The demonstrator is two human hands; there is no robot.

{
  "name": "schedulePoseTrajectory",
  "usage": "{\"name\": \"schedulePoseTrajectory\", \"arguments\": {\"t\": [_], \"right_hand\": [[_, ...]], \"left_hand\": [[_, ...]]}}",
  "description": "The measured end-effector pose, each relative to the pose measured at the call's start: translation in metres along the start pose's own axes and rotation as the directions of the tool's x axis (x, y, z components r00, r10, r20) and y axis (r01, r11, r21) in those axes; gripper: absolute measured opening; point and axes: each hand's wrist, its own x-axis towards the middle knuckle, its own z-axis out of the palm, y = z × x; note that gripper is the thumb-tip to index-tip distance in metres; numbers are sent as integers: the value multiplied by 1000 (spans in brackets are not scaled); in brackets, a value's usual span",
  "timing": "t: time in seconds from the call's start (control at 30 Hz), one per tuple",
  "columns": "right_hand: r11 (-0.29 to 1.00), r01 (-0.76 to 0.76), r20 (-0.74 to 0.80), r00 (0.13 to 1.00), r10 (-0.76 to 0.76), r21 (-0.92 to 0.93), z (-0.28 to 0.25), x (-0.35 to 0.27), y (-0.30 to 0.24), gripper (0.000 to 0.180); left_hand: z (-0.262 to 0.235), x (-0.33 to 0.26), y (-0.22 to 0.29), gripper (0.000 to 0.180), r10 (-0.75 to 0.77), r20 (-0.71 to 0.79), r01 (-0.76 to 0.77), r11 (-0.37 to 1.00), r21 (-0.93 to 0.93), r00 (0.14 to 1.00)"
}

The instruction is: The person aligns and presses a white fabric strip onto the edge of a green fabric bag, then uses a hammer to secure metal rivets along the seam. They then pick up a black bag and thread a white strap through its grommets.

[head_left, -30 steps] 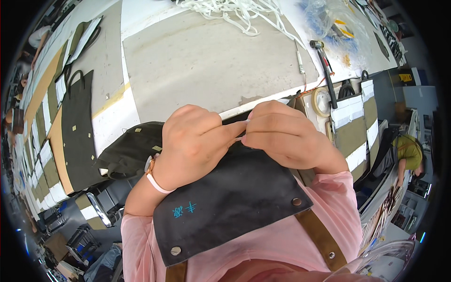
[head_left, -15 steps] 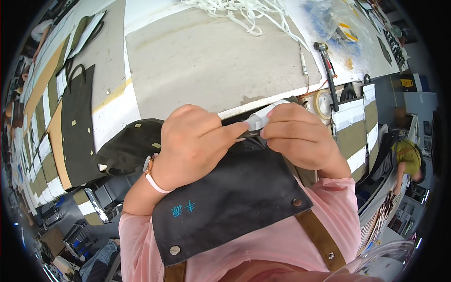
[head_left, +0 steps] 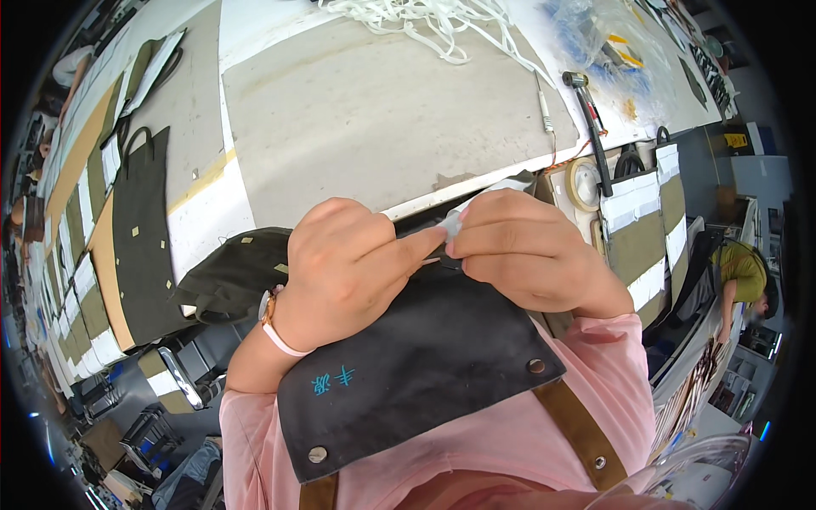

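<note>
Close in front of my apron, a white strip (head_left: 450, 224) shows between my hands, with part of it running behind my right fingers. My right hand (head_left: 531, 248) is closed and pinches the strip with its fingertips. My left hand (head_left: 344, 268) is curled, its fingertip pressed to the strip's near end; its thumb is mostly hidden. A dark olive fabric piece (head_left: 242, 276) with small pale squares hangs at the table edge beside and behind my left hand. Dark material also shows below my fingers.
A grey work surface (head_left: 382, 110) lies ahead, with tangled white strips (head_left: 425, 21) at its far side. To the right are a hammer (head_left: 588, 127), a tape roll (head_left: 584, 184), a white pen-like tool (head_left: 545, 112) and clear plastic bags (head_left: 612, 51). A dark fabric panel (head_left: 143, 246) lies left.
My hands have drawn slightly closer together, my right hand moving left. Less of the white strip shows between the fingertips. The view has shifted a little.
</note>
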Motion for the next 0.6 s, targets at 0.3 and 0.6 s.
{"name": "schedulePoseTrajectory", "arguments": {"t": [0.3, 0.6], "right_hand": [[1000, 8, 20, 1000, -9, 8, 0, 3, -3, 18], [999, -53, -15, 998, 53, -3, -5, 2, -7, 16]], "left_hand": [[0, -1, 0, 41, -9, 18, 9, 1000, -7, 1000], [-2, -1, -1, 41, -16, 27, 16, 1000, -7, 1000]]}}
